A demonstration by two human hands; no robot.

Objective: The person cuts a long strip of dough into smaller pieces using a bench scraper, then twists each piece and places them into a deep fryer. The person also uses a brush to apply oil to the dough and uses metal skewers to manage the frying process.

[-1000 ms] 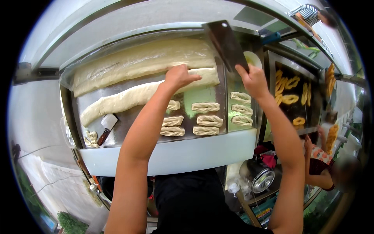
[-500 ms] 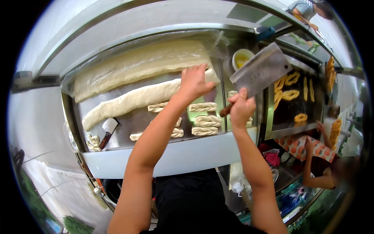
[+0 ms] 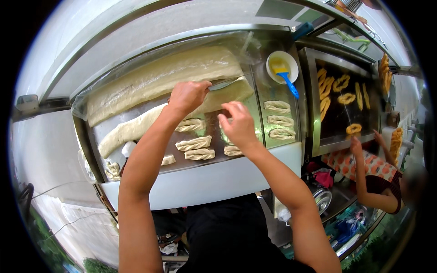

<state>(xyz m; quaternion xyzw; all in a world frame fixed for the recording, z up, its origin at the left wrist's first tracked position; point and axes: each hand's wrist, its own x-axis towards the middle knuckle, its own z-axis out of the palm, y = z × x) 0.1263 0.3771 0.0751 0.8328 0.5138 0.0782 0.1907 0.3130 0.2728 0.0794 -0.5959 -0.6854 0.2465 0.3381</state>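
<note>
A cleaver (image 3: 224, 84), seen nearly edge-on, is gripped in the closed fist of my left hand (image 3: 187, 97). Its blade points right, over the far edge of the long dough strip (image 3: 132, 129). My right hand (image 3: 238, 123) hovers just nearer than the strip's right end, fingers loosely bent and apart, with nothing visible in them. Twisted dough pieces (image 3: 194, 143) lie in short columns on the metal worktop, some partly hidden by my hands. Behind the strip, a thick dough slab (image 3: 159, 75) rests under clear plastic film.
Right of the dough stands a white bowl (image 3: 296, 68) of yellow liquid with a blue brush (image 3: 287, 84). More twists (image 3: 281, 120) lie nearer. Further right, golden fried dough (image 3: 347, 98) floats in a dark fryer (image 3: 314, 118), beside a co-worker's hands (image 3: 357, 144). A white-handled scraper (image 3: 128, 149) lies left.
The cleaver has passed from my right hand to my left and swung leftward over the dough strip. My right hand has moved left, uncovering the bowl, brush and right-hand twists.
</note>
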